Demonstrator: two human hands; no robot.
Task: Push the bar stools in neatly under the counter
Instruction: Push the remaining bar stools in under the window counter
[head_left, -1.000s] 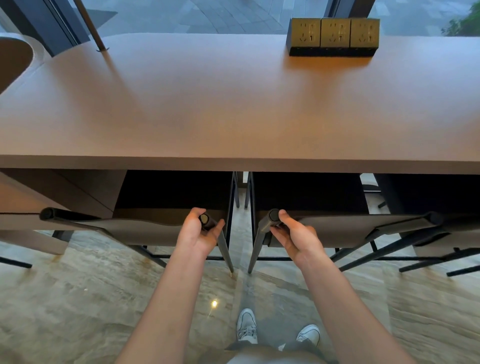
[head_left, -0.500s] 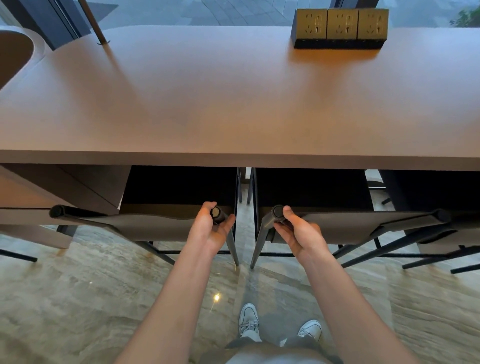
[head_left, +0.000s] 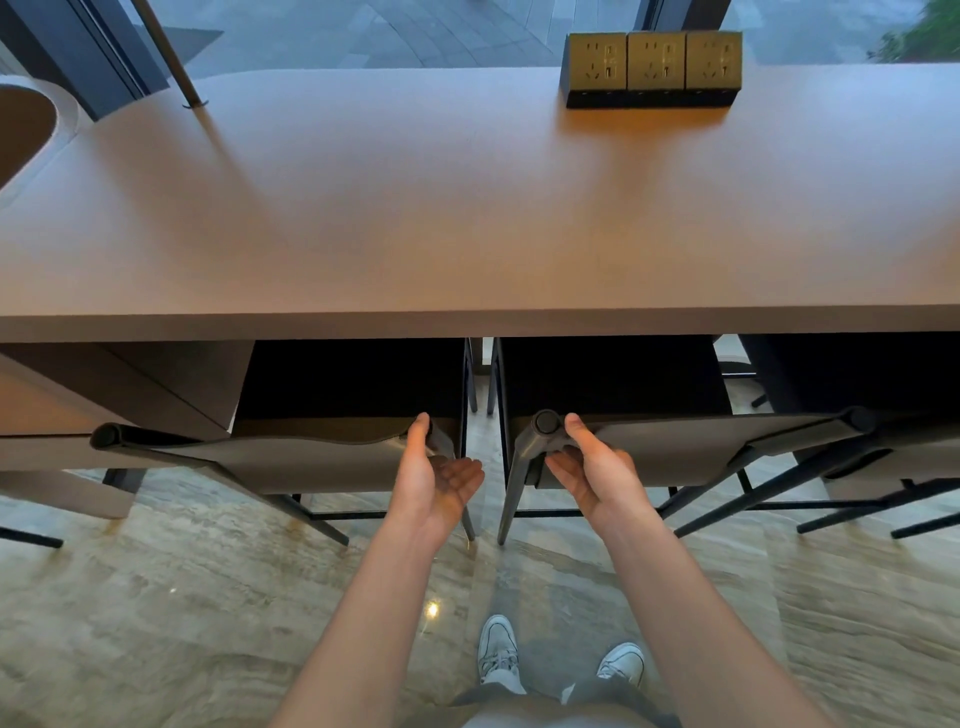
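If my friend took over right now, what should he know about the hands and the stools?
Left hand: open, palm up, thumb touching the top rail of the left stool.
Right hand: fingers loosely curled by the end of the right stool rail, thumb on top of it.
Stools: side by side, seats under the counter, backrests just outside its edge, a narrow gap between them.
Done: both look pushed in.
Left: let go, check they line up; stools further right are only partly in view.

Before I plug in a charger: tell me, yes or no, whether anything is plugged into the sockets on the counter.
No: the three sockets on the counter show bare faces, with no plug or cable in them.
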